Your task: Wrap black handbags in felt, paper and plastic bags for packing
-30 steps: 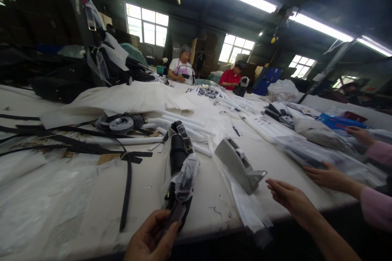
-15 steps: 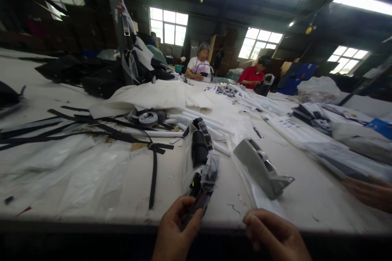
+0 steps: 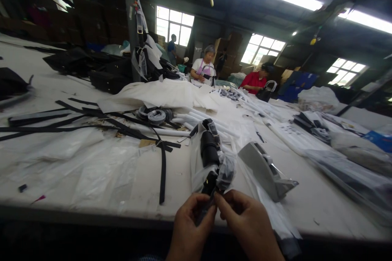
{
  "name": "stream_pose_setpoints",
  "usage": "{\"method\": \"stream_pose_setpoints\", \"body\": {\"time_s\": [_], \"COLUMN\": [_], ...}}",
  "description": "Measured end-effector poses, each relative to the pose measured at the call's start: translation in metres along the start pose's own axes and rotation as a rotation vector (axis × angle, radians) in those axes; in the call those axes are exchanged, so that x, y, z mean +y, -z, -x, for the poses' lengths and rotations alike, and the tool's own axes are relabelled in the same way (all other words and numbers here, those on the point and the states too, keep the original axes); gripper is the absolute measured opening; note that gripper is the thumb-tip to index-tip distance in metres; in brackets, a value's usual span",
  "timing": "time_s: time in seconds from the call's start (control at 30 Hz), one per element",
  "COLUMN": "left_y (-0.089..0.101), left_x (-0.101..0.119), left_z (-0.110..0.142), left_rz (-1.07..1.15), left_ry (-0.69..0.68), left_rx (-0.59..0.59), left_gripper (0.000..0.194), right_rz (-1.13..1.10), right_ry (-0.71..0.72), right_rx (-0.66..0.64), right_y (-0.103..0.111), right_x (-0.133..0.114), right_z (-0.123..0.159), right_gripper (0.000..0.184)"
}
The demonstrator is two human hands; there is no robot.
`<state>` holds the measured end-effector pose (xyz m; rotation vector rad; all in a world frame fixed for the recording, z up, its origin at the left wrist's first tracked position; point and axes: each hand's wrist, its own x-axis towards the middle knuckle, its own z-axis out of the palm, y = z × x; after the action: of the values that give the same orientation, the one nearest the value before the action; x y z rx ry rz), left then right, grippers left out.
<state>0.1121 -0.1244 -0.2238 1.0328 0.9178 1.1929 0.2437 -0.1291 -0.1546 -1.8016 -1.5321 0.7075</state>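
Observation:
Close to the table's front edge lies a bundle of black bag strap (image 3: 210,149), partly wrapped in clear plastic. My left hand (image 3: 194,216) pinches its near end between thumb and fingers. My right hand (image 3: 240,216) meets it there, fingertips closed on the same end of the strap. Whether a small piece of tape is also between the right fingers is hidden. To the right of my hands, a grey tape dispenser (image 3: 260,167) rests on a plastic sheet.
Black strips (image 3: 163,175) and clear plastic bags (image 3: 98,175) spread over the left of the table (image 3: 180,171). White tubes (image 3: 171,132) and rolled straps (image 3: 156,116) lie farther back. Plastic-wrapped stacks (image 3: 346,175) line the right. Two co-workers (image 3: 203,67) sit across the table.
My right hand has moved left from beside the tape dispenser to the strap end at my left hand. Another hand at the right edge has gone out of view. The view has shifted slightly.

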Motion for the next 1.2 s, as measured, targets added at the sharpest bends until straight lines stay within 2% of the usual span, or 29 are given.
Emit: {"method": "stream_pose_setpoints", "body": {"time_s": [0.1, 0.2, 0.3, 0.43, 0.57, 0.73, 0.87, 1.07, 1.2], "left_y": [0.002, 0.003, 0.007, 0.013, 0.017, 0.019, 0.021, 0.018, 0.017], "left_x": [0.001, 0.004, 0.009, 0.018, 0.024, 0.024, 0.026, 0.037, 0.038], "left_z": [0.0, 0.001, 0.001, 0.0, 0.0, -0.002, -0.005, -0.001, 0.002], "left_rz": [0.055, 0.161, 0.257, 0.287, 0.308, 0.382, 0.401, 0.395, 0.381], "left_ry": [0.024, 0.134, 0.28, 0.346, 0.431, 0.528, 0.58, 0.64, 0.665], "left_rx": [-0.024, -0.039, -0.108, -0.175, -0.184, -0.302, -0.356, -0.325, -0.377], "left_gripper": [0.03, 0.038, 0.048, 0.051, 0.048, 0.045, 0.043, 0.044, 0.045], "right_rz": [0.025, -0.082, -0.284, -0.393, -0.351, -0.354, -0.29, -0.257, -0.187], "right_ry": [-0.054, -0.123, -0.058, 0.025, -0.003, -0.097, -0.101, -0.145, -0.163], "right_rx": [-0.05, -0.13, -0.257, -0.336, -0.296, -0.225, -0.172, -0.121, -0.109], "right_y": [0.004, 0.006, 0.008, 0.01, 0.008, -0.006, -0.015, -0.014, -0.016], "right_x": [0.002, 0.012, 0.024, 0.031, 0.032, 0.034, 0.033, 0.023, 0.013], "right_z": [-0.003, -0.006, -0.007, -0.004, 0.001, 0.002, 0.004, 0.006, 0.003], "right_gripper": [0.046, 0.045, 0.042, 0.038, 0.038, 0.039, 0.038, 0.034, 0.03]}}
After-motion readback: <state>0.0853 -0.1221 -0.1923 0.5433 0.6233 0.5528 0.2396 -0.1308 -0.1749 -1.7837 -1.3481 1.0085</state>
